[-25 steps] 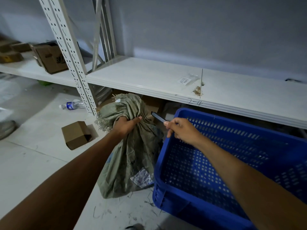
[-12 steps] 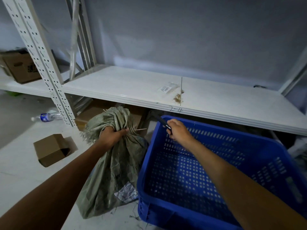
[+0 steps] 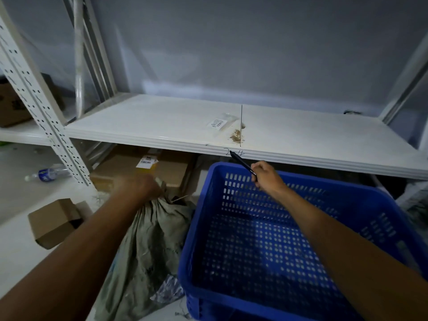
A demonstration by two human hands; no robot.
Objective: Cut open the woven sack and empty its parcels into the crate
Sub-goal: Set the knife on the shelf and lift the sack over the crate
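Sack [image 3: 150,242] on floor just beside empty crate [image 3: 196,237], neck bunched, looks uncut. Left hand [image 3: 142,186] blurred at neck, grip can't tell. Right hand [image 3: 266,176] fingers curled round black cutter [image 3: 242,163]. Cutting and emptying both left

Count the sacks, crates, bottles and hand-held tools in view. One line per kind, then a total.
woven sack: 1
blue crate: 1
plastic bottle: 1
slim black tool, held in the right hand: 1
Total: 4

left hand [image 3: 141,187] blurred, grip on sack [image 3: 148,246] unclear.
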